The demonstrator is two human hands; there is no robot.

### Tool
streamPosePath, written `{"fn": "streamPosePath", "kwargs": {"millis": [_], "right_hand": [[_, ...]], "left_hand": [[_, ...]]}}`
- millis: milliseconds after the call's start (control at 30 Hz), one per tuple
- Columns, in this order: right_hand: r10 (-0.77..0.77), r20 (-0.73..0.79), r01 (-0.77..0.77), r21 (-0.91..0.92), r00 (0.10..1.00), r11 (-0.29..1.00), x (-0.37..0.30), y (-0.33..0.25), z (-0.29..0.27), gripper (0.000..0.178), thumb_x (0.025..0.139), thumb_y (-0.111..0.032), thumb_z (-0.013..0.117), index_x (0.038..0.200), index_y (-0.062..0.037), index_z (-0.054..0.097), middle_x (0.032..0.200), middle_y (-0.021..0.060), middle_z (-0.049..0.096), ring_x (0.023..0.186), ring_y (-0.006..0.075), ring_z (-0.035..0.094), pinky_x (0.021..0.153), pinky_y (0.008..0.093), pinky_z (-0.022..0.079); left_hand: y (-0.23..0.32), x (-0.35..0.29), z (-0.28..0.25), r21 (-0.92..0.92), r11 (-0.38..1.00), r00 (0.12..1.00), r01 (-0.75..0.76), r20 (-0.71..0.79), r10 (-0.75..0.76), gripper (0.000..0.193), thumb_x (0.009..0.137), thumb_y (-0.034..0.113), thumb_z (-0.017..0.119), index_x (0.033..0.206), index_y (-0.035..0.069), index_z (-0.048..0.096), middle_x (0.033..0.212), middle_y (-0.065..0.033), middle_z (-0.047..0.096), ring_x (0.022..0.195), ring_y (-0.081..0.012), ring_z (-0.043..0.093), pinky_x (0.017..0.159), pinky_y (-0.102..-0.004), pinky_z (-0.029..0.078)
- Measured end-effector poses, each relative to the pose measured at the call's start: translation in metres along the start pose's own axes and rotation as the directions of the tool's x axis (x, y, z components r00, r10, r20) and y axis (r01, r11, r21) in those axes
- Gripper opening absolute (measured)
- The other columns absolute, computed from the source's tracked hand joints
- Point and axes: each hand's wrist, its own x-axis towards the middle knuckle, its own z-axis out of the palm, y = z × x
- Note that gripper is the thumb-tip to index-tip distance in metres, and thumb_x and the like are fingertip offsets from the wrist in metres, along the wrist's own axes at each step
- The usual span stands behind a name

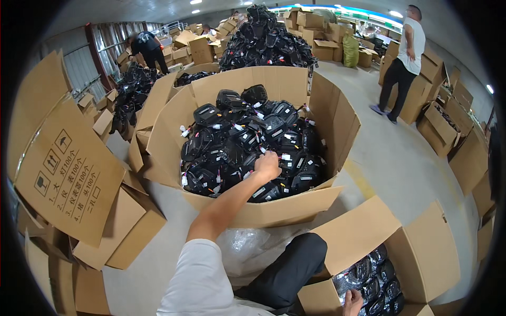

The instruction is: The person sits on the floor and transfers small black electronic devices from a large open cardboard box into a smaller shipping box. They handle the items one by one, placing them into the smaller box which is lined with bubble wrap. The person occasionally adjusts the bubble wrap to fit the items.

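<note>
A large open carton [337, 126] stands in front of me, heaped with black plastic units [230, 152] that have short wires and white connectors. My left hand [268, 166] reaches into this heap with its fingers closed; what they grip, if anything, is hidden. At the lower right is a smaller open carton [421, 253], where similar black units [371, 287] lie in rows, some under shiny clear plastic. My right hand [353, 303] is at this carton's near left side, beside the units. Its fingers are curled together, and I cannot make out what is between them.
Crumpled clear plastic [242, 243] lies on the floor by my knee. Cartons [63, 174] crowd the left, and others [440, 126] line the right. Behind the large carton rises a tall pile of black units [266, 42]. One person [406, 63] stands at right; another [147, 47] bends at far left.
</note>
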Motion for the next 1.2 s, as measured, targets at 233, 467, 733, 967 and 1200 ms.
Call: {"fn": "streamPosePath", "kwargs": {"millis": [233, 467, 733, 967, 1200], "right_hand": [[-0.056, -0.001, 0.055, 0.172, 0.998, 0.984, 0.005, 0.021, 0.005, 0.048, 0.100, -0.034, 0.061, 0.125, 0.0069, 0.061, 0.120, 0.0265, 0.066, 0.111, 0.0373, 0.063, 0.096, 0.0439, 0.048], [-0.081, 0.022, 0.077, 0.141, 0.996, 0.987, 0.009, 0.023, 0.009, 0.046, 0.101, -0.032, 0.059, 0.125, 0.0076, 0.060, 0.121, 0.0269, 0.066, 0.111, 0.0369, 0.063, 0.097, 0.0419, 0.048], [-0.236, 0.027, 0.189, 0.517, 0.971, 0.835, 0.013, -0.018, 0.003, 0.041, 0.098, -0.025, 0.064, 0.124, 0.0065, 0.061, 0.115, 0.0194, 0.066, 0.106, 0.0268, 0.062, 0.093, 0.0356, 0.049], [-0.557, -0.199, 0.159, 0.980, 0.806, -0.120, 0.016, -0.141, -0.030, 0.076, 0.099, -0.054, 0.054, 0.149, -0.0019, 0.033, 0.138, 0.0097, 0.053, 0.127, 0.0228, 0.052, 0.108, 0.0380, 0.042], [-0.319, -0.289, 0.178, 0.925, 0.903, -0.335, 0.001, -0.108, -0.049, 0.081, 0.099, -0.058, 0.050, 0.157, -0.0088, 0.024, 0.153, 0.0068, 0.043, 0.138, 0.0215, 0.044, 0.112, 0.0399, 0.038]], "left_hand": [[-0.021, -0.007, -0.039, -0.337, 0.941, 0.987, 0.033, -0.140, -0.085, 0.043, 0.079, 0.027, 0.076, 0.106, -0.005, 0.064, 0.107, -0.0253, 0.069, 0.104, -0.0411, 0.067, 0.090, -0.0467, 0.053], [-0.026, -0.025, -0.105, -0.965, 0.188, 0.983, -0.182, -0.185, 0.001, 0.027, 0.090, 0.006, 0.072, 0.115, -0.003, 0.063, 0.105, -0.0080, 0.069, 0.092, -0.0140, 0.065, 0.083, -0.0307, 0.052], [0.062, -0.094, -0.148, -0.929, -0.368, 0.906, -0.043, -0.191, 0.377, 0.031, 0.097, 0.018, 0.066, 0.119, -0.004, 0.060, 0.111, -0.0106, 0.069, 0.099, -0.0174, 0.067, 0.092, -0.0339, 0.054], [0.168, -0.189, -0.056, -0.563, -0.551, 0.710, 0.617, 0.095, 0.698, 0.042, 0.098, 0.035, 0.063, 0.125, 0.002, 0.060, 0.120, -0.0102, 0.068, 0.110, -0.0211, 0.066, 0.099, -0.0400, 0.052], [0.189, -0.257, 0.014, -0.233, -0.552, 0.596, 0.800, 0.203, 0.777, 0.034, 0.104, 0.028, 0.054, 0.126, 0.003, 0.058, 0.121, -0.0107, 0.068, 0.110, -0.0207, 0.066, 0.098, -0.0390, 0.054]]}}
